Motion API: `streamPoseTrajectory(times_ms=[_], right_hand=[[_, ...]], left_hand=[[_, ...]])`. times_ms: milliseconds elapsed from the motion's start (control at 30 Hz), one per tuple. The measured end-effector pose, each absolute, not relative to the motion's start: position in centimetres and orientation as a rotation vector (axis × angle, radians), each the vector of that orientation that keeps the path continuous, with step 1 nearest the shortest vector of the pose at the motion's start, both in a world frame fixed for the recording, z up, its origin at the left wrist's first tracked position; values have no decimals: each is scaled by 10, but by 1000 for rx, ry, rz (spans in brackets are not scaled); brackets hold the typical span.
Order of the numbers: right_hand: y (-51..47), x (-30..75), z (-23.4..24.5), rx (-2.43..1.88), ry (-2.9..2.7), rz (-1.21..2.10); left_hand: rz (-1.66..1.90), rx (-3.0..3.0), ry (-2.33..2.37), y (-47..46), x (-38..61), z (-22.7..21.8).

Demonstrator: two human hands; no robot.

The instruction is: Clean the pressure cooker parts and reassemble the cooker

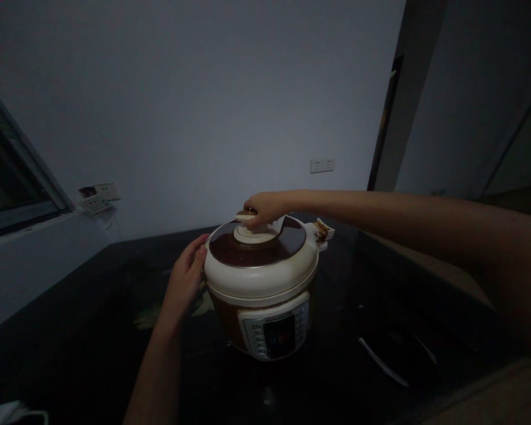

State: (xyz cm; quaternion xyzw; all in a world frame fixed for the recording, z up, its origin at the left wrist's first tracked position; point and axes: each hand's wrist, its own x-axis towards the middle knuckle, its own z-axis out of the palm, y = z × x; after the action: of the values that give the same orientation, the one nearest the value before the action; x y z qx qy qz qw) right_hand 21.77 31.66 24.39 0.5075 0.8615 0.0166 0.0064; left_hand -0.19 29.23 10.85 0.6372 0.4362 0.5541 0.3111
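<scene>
An electric pressure cooker (225,321), brown with a cream rim and a front control panel (277,336), stands upright on a dark glossy counter (336,378). On top sits its lid (261,280), cream with a dark reddish-brown centre. My right hand (265,209) reaches across from the right, its fingers wrapped round the lid handle (246,217). At the cooker's left side, my left hand (190,262) grips it just below the lid rim, with some fingertips hidden behind the edge. A cream and brown side handle (322,231) juts out at the right.
Right of the cooker lies a dark flat object with pale edges (396,354). Pale greenish items, hard to make out, lie behind my left forearm. Wall sockets (321,165) are at the back, others (100,198) by the window. A white item (9,413) shows bottom left.
</scene>
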Motion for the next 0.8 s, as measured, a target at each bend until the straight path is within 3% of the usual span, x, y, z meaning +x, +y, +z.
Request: streamPoseTrajectory(times_ms=[200,467,800], right_hand=[[302,200,242,1679,2624,141],[293,178,209,2039,2650,520],[298,183,207,1972,2754,563]], left_hand=[[1472,1811,1239,295,-1,105],[1516,1778,1191,298,3,98],[1484,1720,1128,303,1,98]])
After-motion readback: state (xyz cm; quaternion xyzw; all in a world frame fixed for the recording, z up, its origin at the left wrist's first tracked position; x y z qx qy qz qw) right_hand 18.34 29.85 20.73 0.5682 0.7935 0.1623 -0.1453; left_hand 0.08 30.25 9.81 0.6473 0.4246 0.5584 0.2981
